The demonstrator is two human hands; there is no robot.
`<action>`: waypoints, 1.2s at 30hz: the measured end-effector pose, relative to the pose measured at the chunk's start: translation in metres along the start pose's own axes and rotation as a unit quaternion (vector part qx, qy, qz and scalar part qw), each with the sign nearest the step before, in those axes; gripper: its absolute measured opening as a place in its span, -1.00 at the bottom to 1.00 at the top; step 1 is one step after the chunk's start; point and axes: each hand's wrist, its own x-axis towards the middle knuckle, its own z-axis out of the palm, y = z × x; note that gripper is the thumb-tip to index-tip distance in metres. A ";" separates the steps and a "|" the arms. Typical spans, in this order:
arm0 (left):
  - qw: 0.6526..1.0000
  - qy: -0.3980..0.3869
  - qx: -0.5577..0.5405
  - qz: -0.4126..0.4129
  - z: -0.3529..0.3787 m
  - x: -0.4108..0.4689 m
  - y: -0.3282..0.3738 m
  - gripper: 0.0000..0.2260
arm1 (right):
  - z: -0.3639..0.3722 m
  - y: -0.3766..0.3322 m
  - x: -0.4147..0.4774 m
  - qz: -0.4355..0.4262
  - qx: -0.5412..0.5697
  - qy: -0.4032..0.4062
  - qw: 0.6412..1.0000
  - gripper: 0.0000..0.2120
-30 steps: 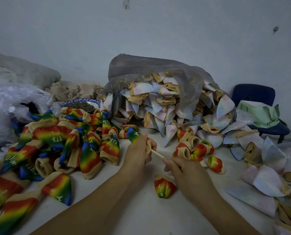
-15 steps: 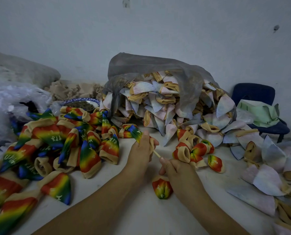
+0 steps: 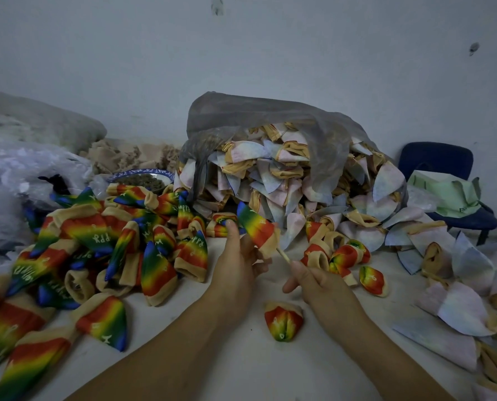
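Our left hand is raised just above the table, forearm coming in from the lower left. Its thumb stands upward and its fingers are curled around the tan cuff end of a rainbow cone. Our right hand sits lower and just to the right, with its back toward us. Its fingers are curled in and its thumb tip pinches a thin wooden stick. The two hands are close but not touching.

We count one cone in hand, one stick, and one small folded rainbow piece lying alone on the table between our forearms. There is also one bowl and one blue chair. The rainbow heap on the left and the pale cones spilling from the grey bag overlap too much to count.

The held cone lies on a slant. Its blue tip points up, to the left and away from us, and its cuff faces down and right. The stick runs on nearly the same line, its upper end going in at the cuff.
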 end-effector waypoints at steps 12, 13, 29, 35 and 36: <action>0.997 0.023 0.020 0.067 -0.010 0.005 -0.003 -0.66 | -0.003 0.005 0.001 -0.021 -0.064 0.009 0.998 -0.55; 0.998 0.013 0.019 0.063 -0.011 0.006 -0.003 -0.65 | -0.004 0.005 0.001 -0.025 -0.065 0.008 0.998 -0.57; 0.967 0.050 0.236 0.083 -0.012 0.006 -0.005 -0.81 | -0.006 0.009 0.004 -0.056 -0.143 0.050 0.987 -0.71; 0.999 -0.052 0.000 -0.010 -0.010 0.003 -0.006 -0.87 | -0.009 0.009 0.005 -0.027 -0.076 0.047 0.996 -0.72; 0.997 -0.061 -0.034 -0.024 -0.010 0.003 -0.005 -0.87 | -0.009 0.009 0.005 -0.024 -0.072 0.047 0.996 -0.71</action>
